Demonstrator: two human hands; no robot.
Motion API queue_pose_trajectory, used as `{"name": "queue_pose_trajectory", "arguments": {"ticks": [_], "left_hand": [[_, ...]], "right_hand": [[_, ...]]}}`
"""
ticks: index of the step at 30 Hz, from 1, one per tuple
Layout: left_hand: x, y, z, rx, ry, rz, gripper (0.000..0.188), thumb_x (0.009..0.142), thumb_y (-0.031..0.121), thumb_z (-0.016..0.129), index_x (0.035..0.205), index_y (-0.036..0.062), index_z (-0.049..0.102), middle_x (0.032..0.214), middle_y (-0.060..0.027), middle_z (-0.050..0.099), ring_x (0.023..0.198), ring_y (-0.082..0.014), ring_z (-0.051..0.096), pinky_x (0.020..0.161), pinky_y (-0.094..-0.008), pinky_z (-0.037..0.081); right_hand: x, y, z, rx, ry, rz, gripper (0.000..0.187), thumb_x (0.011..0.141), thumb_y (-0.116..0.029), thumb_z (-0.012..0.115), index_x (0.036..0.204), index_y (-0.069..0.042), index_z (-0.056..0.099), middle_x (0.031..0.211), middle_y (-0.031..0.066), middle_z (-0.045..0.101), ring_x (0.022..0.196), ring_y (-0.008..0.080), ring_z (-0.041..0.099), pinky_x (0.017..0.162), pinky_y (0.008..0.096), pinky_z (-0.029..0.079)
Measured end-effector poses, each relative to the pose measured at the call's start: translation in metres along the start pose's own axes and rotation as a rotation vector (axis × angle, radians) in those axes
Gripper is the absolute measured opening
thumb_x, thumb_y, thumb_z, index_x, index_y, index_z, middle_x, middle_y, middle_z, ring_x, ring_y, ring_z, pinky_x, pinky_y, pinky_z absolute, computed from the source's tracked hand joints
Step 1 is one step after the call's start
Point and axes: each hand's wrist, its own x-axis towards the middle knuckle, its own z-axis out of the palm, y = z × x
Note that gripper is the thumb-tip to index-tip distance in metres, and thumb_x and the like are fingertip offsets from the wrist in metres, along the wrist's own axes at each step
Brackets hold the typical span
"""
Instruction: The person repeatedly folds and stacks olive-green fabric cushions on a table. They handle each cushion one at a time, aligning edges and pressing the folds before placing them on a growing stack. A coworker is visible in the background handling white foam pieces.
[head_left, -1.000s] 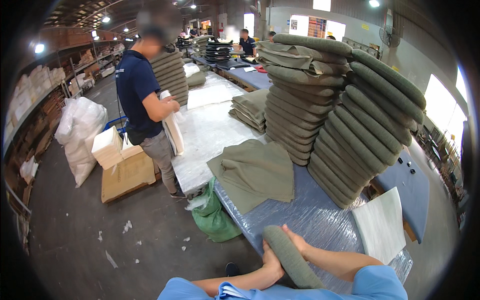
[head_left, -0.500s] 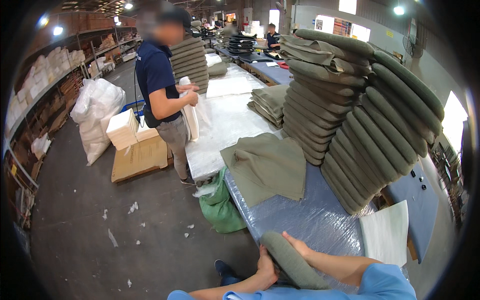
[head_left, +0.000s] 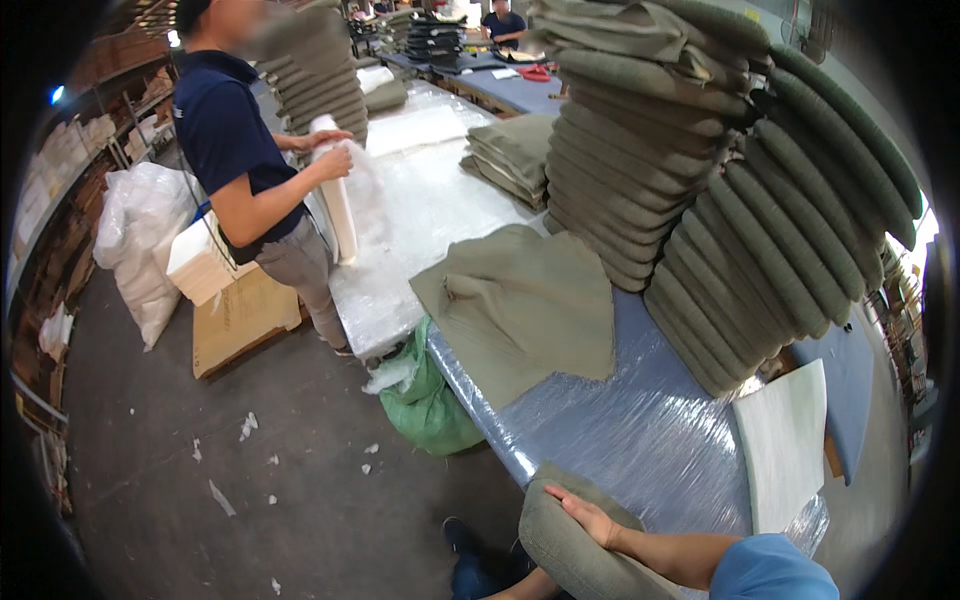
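Note:
A padded olive cushion (head_left: 565,548) rests against the near edge of the plastic-wrapped table (head_left: 640,440). My right hand (head_left: 585,515) lies on the cushion's upper side with its fingers curled over it, the blue sleeve behind it. My left forearm (head_left: 520,588) reaches the cushion's underside at the bottom edge, and the left hand is mostly hidden beneath the cushion it props up. Farther along the table a flat olive fabric cover (head_left: 520,300) lies spread out.
Tall stacks of olive cushions (head_left: 760,230) fill the table's right side, with a white foam sheet (head_left: 785,440) in front. A co-worker (head_left: 250,170) at the left holds a white foam roll (head_left: 335,200). A green bag (head_left: 430,400), cardboard box (head_left: 235,315) and white sack (head_left: 140,240) are on the floor.
The view has shifted toward the co-worker and the table's left edge. The cushion and my hands now sit lower in the picture, and the co-worker has raised the white roll.

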Motion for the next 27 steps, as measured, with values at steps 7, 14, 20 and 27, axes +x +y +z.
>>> {"name": "queue_pose_trajectory", "arguments": {"ticks": [7, 14, 20, 27], "left_hand": [[0.012, -0.002, -0.074, 0.048, 0.016, -0.071, 0.06, 0.115, 0.05, 0.029, 0.141, 0.0041, 0.059, 0.138, -0.0125, 0.064, 0.131, -0.0249, 0.059, 0.116, -0.0459, 0.045], [0.027, 0.041, -0.069, 0.244, -0.092, 0.215, 0.059, 0.116, 0.045, 0.029, 0.137, 0.0002, 0.061, 0.135, -0.0144, 0.066, 0.131, -0.0243, 0.059, 0.117, -0.0451, 0.043], [-0.057, 0.08, 0.0, 0.706, -0.483, 0.803, 0.061, 0.116, 0.038, 0.025, 0.112, -0.0022, 0.071, 0.119, -0.0172, 0.071, 0.12, -0.0287, 0.062, 0.115, -0.0454, 0.043], [-0.017, 0.073, -0.014, 0.591, -0.475, 0.745, 0.066, 0.109, 0.044, 0.032, 0.093, -0.006, 0.072, 0.102, -0.0173, 0.072, 0.097, -0.0252, 0.068, 0.088, -0.0398, 0.053]], "right_hand": [[0.006, 0.023, 0.008, -0.042, 0.123, 0.069, 0.065, 0.11, -0.051, 0.047, 0.16, -0.009, 0.046, 0.168, 0.0097, 0.041, 0.156, 0.0237, 0.035, 0.128, 0.0391, 0.027], [0.009, 0.006, 0.011, -0.285, 0.139, 0.094, 0.068, 0.109, -0.054, 0.048, 0.158, -0.006, 0.048, 0.166, 0.0149, 0.043, 0.154, 0.0288, 0.039, 0.128, 0.0395, 0.027], [-0.02, -0.114, 0.063, 0.111, 0.025, -0.362, 0.078, 0.109, -0.057, 0.044, 0.16, 0.002, 0.04, 0.162, 0.0215, 0.045, 0.15, 0.0324, 0.043, 0.124, 0.0442, 0.031], [-0.009, -0.116, 0.052, -0.139, -0.147, -0.439, 0.076, 0.11, -0.06, 0.036, 0.143, 0.003, 0.06, 0.156, 0.0226, 0.052, 0.147, 0.0361, 0.046, 0.124, 0.0497, 0.03]]}}
